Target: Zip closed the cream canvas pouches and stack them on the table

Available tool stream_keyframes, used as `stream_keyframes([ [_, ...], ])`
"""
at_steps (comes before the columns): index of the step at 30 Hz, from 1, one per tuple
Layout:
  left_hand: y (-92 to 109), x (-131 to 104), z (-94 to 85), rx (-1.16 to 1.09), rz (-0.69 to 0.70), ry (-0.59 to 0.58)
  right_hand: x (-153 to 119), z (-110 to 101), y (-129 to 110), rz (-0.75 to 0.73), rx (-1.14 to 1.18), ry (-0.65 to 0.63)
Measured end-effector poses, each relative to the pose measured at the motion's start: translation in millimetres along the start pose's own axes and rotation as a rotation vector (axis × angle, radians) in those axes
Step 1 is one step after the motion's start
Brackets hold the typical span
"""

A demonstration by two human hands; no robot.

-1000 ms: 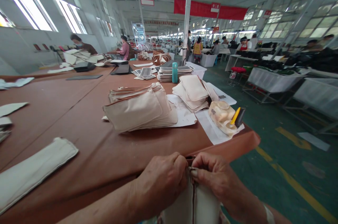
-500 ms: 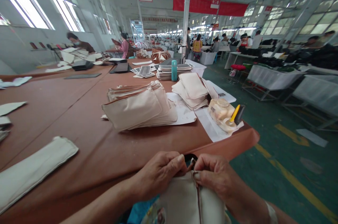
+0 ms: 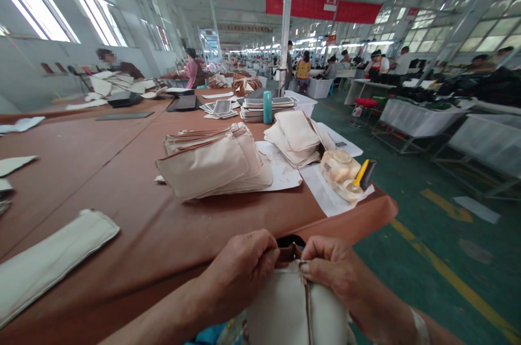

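Just off the table's near edge, a cream leather piece (image 3: 277, 301) with a brown-edged seam down its length hangs between my hands. My left hand (image 3: 248, 263) pinches its upper edge left of the seam, fingers curled. On the other side, my right hand (image 3: 334, 266) grips the same edge at the top of the seam, thumb pressed against it. Brown lining shows in the gap between the hands. My lap and the lower end of the piece are partly hidden.
On the brown-covered table (image 3: 134, 193) lie a stack of cream pieces (image 3: 211, 166), a second stack (image 3: 295, 136) and a long cream piece (image 3: 61, 258). A glue tub (image 3: 340, 171) with a yellow-handled tool (image 3: 360, 172) sits near the right corner. A teal bottle (image 3: 267, 107) stands farther back.
My left hand has shifted slightly left along the upper edge, widening the gap and showing more brown lining. My right hand keeps its hold at the seam.
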State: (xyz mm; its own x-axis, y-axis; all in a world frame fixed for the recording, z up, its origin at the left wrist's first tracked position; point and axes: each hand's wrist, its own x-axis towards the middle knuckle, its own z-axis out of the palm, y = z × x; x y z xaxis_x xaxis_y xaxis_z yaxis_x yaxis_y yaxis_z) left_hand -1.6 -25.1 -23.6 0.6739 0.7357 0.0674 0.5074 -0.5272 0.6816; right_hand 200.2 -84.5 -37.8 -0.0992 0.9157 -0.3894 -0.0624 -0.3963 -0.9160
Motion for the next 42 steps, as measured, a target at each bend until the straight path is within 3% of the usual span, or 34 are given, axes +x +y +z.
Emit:
stream_keyframes([
  [8, 3.2, 2.9, 12.3, 0.145, 0.121, -0.024, -2.3, 5.3, -5.6, -0.021, -0.028, -0.007],
  [12, 9.7, 1.9, 20.1, 0.422, 0.134, -0.046, -1.3, 4.9, -2.0, -0.020, -0.019, -0.019],
  [15, 14.0, 1.0, 15.9, 0.622, 0.221, -0.163, -0.1, 2.8, 1.4, -0.049, -0.039, -0.018],
  [17, 13.6, 1.5, 8.2, 0.631, 0.259, -0.256, 0.4, 1.0, 2.1, -0.070, -0.061, -0.030],
  [19, 11.8, 2.4, -1.2, 0.505, 0.219, -0.274, 0.4, -0.4, 1.1, -0.064, -0.064, -0.050],
  [22, 10.7, 4.3, -13.0, 0.145, 0.082, -0.228, -1.1, -1.2, -0.9, -0.019, -0.035, -0.056],
  [25, 12.9, 6.9, -16.0, -0.177, -0.011, -0.257, -3.1, -0.4, -0.1, -0.056, -0.037, -0.050],
  [32, 12.6, 12.0, 8.0, -0.609, -0.309, -0.426, -3.3, 1.0, 4.8, -0.081, -0.017, -0.015],
  [37, 8.6, 7.5, 15.8, -0.780, -0.422, -0.377, -7.6, -2.2, 5.6, -0.092, -0.025, -0.057],
  [40, 9.5, 2.4, 14.9, -0.954, -0.472, -0.367, -13.0, -5.5, 4.7, -0.230, -0.069, -0.118],
  [42, 11.8, -0.7, 14.0, -1.056, -0.520, -0.365, -16.3, -8.3, 3.7, -0.445, -0.191, -0.173],
])
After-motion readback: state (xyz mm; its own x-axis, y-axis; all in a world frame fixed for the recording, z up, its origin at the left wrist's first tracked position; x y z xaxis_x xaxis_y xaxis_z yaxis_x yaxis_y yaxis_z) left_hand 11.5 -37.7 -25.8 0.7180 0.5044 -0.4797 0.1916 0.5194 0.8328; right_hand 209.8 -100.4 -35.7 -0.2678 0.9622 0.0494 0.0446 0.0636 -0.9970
